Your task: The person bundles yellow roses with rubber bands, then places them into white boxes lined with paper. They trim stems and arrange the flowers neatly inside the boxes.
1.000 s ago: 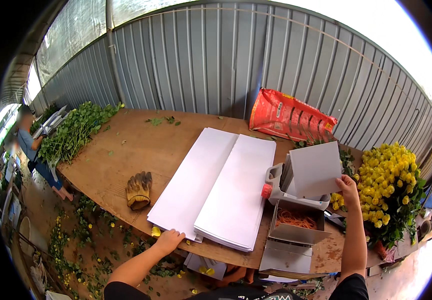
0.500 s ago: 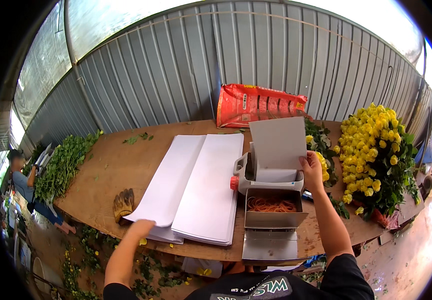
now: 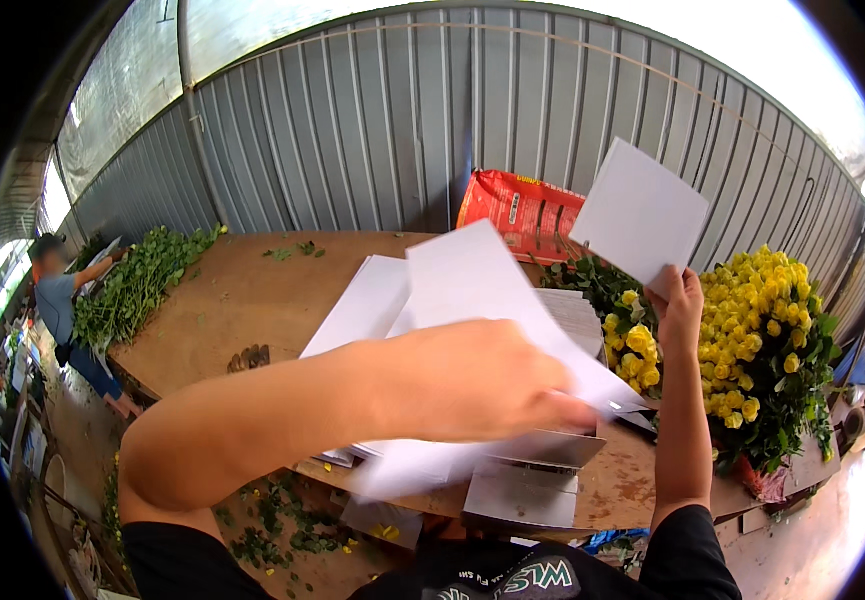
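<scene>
White paper sheets (image 3: pixel 473 290); yellow flowers (image 3: pixel 763 320)

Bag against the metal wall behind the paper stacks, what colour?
Orange-red bag with small printed patches, lying against the corrugated wall; clearest in the head view.

Brown wooden table (image 3: pixel 243 300), white paper stacks (image 3: pixel 363 305), green stems (image 3: pixel 138 285), orange bag (image 3: pixel 518 210)

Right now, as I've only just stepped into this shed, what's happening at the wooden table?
A person stands at the brown wooden table. Their left hand lifts a large white paper sheet off the white stack, while their right hand holds up a smaller white square sheet. Yellow flowers stand at the right; another person works beside green leafy stems.
</scene>
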Tool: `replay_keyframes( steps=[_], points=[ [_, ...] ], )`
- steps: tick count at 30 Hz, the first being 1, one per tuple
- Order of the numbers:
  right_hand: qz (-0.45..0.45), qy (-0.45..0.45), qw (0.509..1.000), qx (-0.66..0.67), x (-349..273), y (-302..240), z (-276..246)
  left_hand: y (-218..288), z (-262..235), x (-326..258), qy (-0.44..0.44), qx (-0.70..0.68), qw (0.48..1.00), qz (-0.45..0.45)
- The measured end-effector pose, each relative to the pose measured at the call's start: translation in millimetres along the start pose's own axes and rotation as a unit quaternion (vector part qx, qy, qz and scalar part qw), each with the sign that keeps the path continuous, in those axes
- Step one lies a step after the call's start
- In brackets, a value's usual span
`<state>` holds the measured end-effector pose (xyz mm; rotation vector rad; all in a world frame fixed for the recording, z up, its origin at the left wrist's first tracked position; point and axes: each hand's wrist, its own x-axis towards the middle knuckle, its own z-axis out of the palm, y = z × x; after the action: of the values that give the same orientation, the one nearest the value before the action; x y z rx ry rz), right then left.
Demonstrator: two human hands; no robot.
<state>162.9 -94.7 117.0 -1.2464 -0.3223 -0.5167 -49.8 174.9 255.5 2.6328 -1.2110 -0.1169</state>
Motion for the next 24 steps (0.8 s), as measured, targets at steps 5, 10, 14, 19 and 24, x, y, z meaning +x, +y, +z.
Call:
replay_keyframes(
  steps=[5, 10, 14, 19, 24],
  points=[
    [0.101, -0.098, 0.987, -0.076, -3.6, -9.0, 20.3, -110.2, 25.5, 28.0, 0.152, -0.441, 0.878, -0.108],
    [0.278, -0.231, 0.916, -0.176, -45.1, 39.6, 36.5, -232.8, 199.5, -13.8, 0.146, -0.583, 0.663, -0.446],
    [0.408, -0.311, 0.840, -0.177, -79.5, 70.7, 15.0, -203.8, 276.8, 15.8, 0.165, -0.836, 0.444, -0.277],
    [0.431, -0.334, 0.790, -0.281, -109.3, 65.8, 15.3, -157.2, 274.3, 42.0, 0.260, -0.847, 0.400, -0.235],
    [0.422, -0.346, 0.776, -0.316, -123.6, 54.6, 26.7, -166.0, 281.9, 46.9, 0.246, -0.842, 0.390, -0.278]
  ],
)
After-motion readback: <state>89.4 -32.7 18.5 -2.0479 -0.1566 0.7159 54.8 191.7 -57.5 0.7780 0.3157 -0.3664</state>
